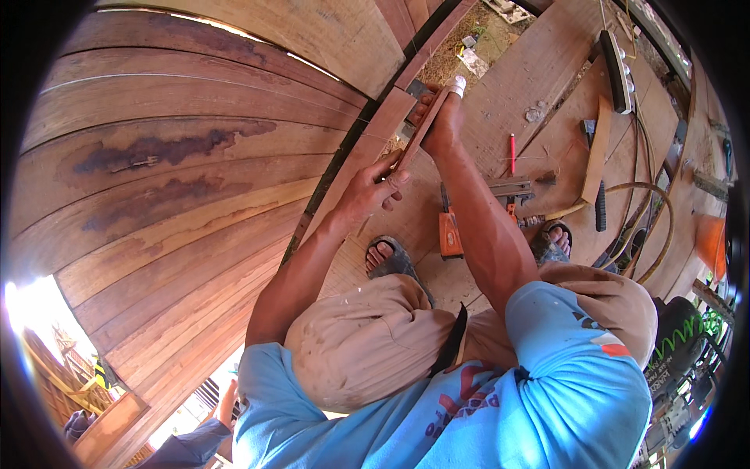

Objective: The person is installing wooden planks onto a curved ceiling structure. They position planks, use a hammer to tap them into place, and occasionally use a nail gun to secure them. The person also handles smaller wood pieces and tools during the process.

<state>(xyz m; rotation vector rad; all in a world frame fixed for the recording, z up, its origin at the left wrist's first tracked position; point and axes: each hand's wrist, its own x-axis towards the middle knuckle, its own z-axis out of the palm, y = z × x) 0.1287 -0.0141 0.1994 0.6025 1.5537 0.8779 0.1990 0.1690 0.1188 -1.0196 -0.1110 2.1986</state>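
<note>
The wooden strip point(424, 129) is being pinched between the nearly closed left fingers point(397, 180) and clasped farther up by the curled right fingers point(429, 98). Light, stiff handling is being suggested; holds near both ends are being judged steadiest.

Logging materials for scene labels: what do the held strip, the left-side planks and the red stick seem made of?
Strip: likely wood, apparently unpainted; brown tone, matte.
Left-side planks: wood, perhaps bare or thinly finished; varied brown tones, dark stains and a soft sheen.
Red stick: perhaps plastic or painted wood; even red colour, too small to settle.
</note>
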